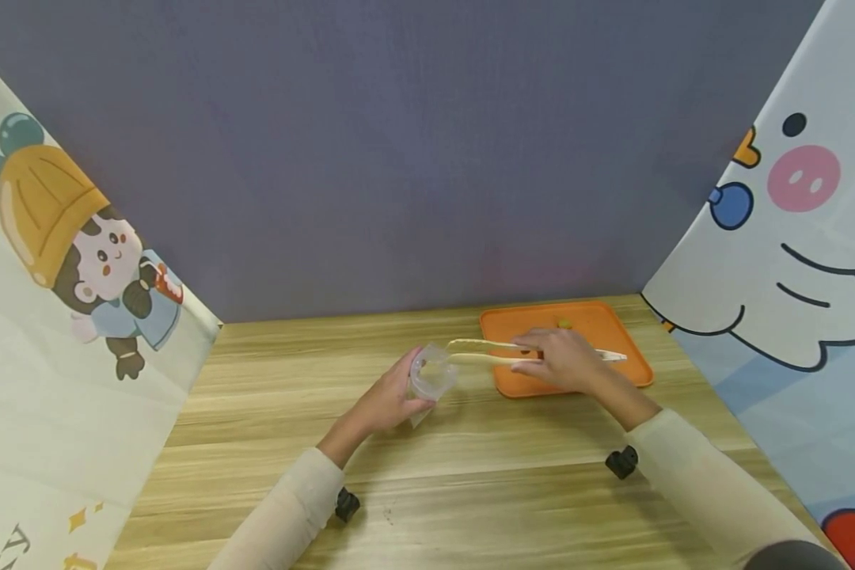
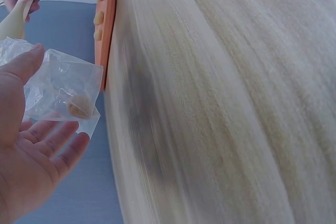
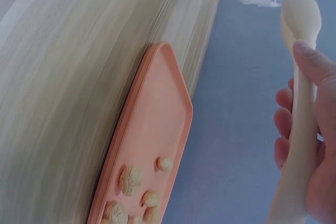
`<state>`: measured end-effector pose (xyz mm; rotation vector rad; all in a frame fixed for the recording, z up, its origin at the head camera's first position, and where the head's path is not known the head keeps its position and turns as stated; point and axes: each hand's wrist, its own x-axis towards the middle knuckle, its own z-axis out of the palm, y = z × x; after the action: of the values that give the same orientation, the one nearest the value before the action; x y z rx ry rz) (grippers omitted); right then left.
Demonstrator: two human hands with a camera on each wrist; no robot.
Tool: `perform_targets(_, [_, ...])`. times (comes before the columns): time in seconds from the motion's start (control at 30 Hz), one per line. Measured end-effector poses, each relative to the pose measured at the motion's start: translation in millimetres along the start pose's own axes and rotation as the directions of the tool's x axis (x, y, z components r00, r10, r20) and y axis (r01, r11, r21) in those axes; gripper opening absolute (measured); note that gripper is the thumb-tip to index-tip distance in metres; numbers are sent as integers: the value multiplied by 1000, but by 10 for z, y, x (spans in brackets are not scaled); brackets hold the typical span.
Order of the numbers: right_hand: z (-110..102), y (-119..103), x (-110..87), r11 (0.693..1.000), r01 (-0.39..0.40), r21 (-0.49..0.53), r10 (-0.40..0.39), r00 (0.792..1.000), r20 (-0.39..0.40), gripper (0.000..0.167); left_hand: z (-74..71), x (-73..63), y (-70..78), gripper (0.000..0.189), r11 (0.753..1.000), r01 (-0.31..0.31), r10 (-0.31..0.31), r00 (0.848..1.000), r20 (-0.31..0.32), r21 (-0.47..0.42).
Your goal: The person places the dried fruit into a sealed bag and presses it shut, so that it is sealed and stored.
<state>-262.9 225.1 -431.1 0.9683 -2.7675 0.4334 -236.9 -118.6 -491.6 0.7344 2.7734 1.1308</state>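
My left hand [image 1: 393, 397] holds a clear plastic bag [image 1: 433, 381], its thumb against one side and fingers below. Inside the bag, in the left wrist view, lies one small tan ball [image 2: 79, 107]. Cream-coloured tongs [image 3: 303, 103] are gripped in my right hand [image 1: 564, 360], with the thumb on one arm and fingers curled round the other. Their tips point left at the bag's mouth; whether anything is between them I cannot tell. Under the right hand is an orange tray [image 1: 514, 317], where several wrinkled tan balls [image 3: 130, 180] lie at one end in the right wrist view.
The wood-grain table [image 1: 271, 396] carries the tray at its back right. A grey-blue panel [image 1: 399, 158] rises behind it. Printed cartoon panels stand at the left [image 1: 50, 332] and right [image 1: 819, 317]. Small black devices [image 1: 621, 462] show beside both sleeves.
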Motion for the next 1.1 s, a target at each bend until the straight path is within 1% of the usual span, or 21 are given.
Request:
perform_targets(0.23, [-37,84,-74,999,-32,10,32,999,-9,53,-16,-16,6,99,1000,5,-5,1000,4,0])
perform_targets(0.43, [-66,223,-189,999,-50,-6,50,999,-13,54,-40,-29,4,98,1000,1,-1,1000,-1,-5])
perform_targets(0.7, [-138,402,-352,993,-119,-13,119,993,28,55,-49,-39,-2,97,1000,-7,7,1000,-15,-1])
perform_targets(0.8, [-169,460,-422,990,-138,-39,139,990,31,54,-47,-41,-1,97,1000,-6,6,1000,-19,6])
perform_targets(0.97, [-202,564,-533,987,-131,-87,132,991,1,52,-53,-39,-4,97,1000,3,-3,1000,-12,3])
perform_targets(1.1, [-219,663,-613,987,-134,-87,134,991,-10,51,-50,-32,-12,97,1000,9,-9,1000,-3,-3])
